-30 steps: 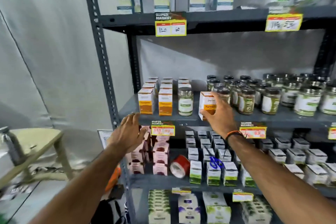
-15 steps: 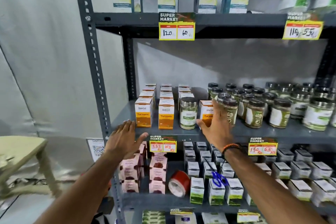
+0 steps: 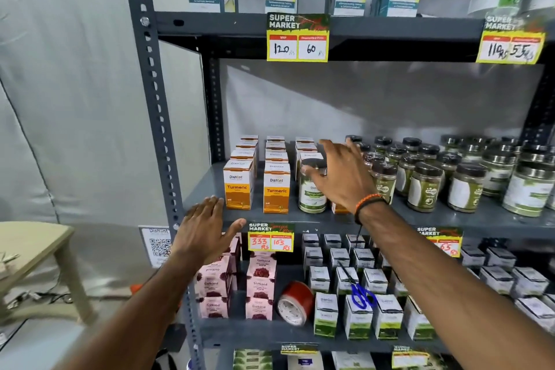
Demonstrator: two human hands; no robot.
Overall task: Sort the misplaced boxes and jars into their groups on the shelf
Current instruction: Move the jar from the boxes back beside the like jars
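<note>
Orange-and-white Turmeric boxes (image 3: 238, 186) stand in rows at the left of the middle shelf (image 3: 300, 218). Right of them, among the boxes, stands a single green-labelled jar (image 3: 312, 198) with a dark lid. My right hand (image 3: 339, 177) hovers over that lid with its fingers spread, thumb at the lid's edge, holding nothing. Below my wrist, the orange corner of another Turmeric box (image 3: 338, 208) shows beside the jar group (image 3: 425, 186) on the right. My left hand (image 3: 207, 225) is open and flat at the shelf's front edge.
The lower shelf holds pink Gulkand boxes (image 3: 261, 285), a red tape roll (image 3: 295, 302), blue scissors (image 3: 362, 294) and white-green boxes (image 3: 357, 315). Tall boxes stand on the top shelf. A grey upright post (image 3: 156, 117) frames the left side, and a pale stool (image 3: 33, 243) stands further left.
My right hand let go of the Turmeric box beside the jars and moved up and left over the lone jar. The left hand stayed by the shelf edge.
</note>
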